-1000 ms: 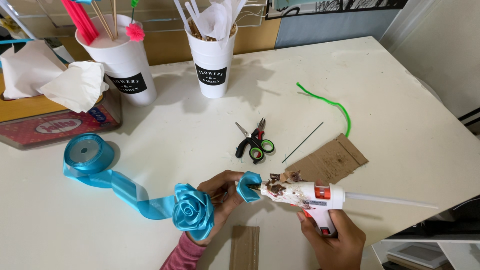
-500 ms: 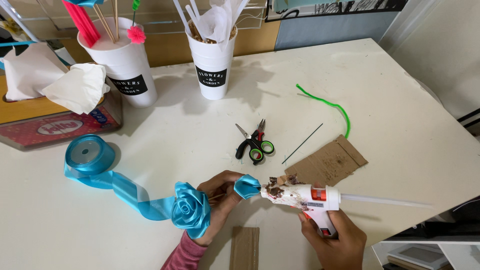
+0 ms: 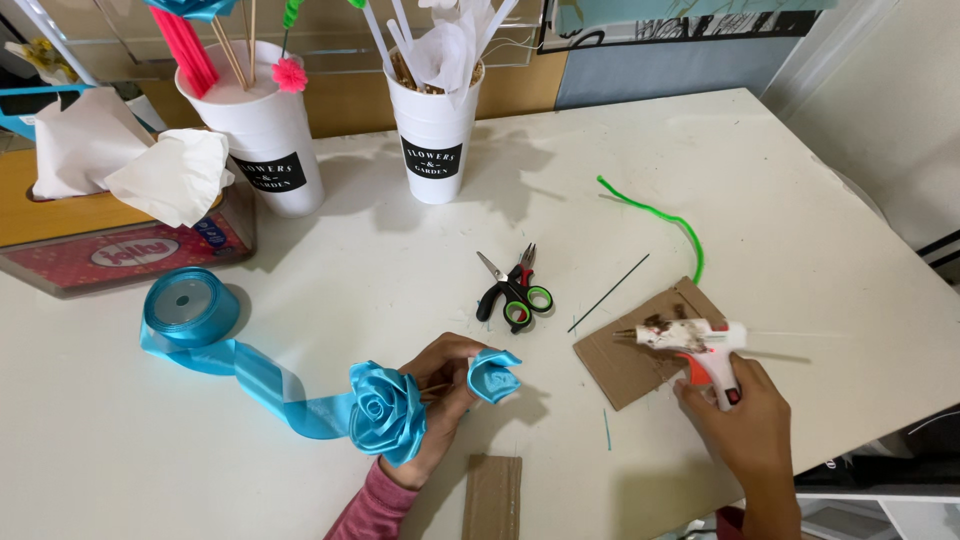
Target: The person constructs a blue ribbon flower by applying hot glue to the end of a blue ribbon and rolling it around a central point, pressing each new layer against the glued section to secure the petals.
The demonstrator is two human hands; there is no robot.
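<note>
My left hand point(image 3: 440, 395) pinches a small rolled bud of blue satin ribbon point(image 3: 494, 375) at the near middle of the white table point(image 3: 780, 190). A finished blue ribbon rose point(image 3: 385, 412) lies against my wrist, and its ribbon tail runs left to the blue ribbon spool point(image 3: 186, 305). My right hand point(image 3: 742, 425) grips a white glue gun with an orange trigger point(image 3: 692, 343), its nozzle over a brown cardboard sheet point(image 3: 625, 362). The gun is well apart from the bud.
Black scissors with green handles point(image 3: 513, 291) lie mid-table beside a thin dark wire point(image 3: 608, 293) and a green pipe cleaner point(image 3: 660, 217). Two white cups point(image 3: 262, 140) point(image 3: 433, 130) with sticks stand at the back. A tissue box point(image 3: 95, 240) sits at the left, a cardboard strip point(image 3: 492, 497) at the near edge.
My right hand drew the glue gun away from the ribbon bud, to the right, down onto the cardboard sheet. My left hand kept the bud in about the same place.
</note>
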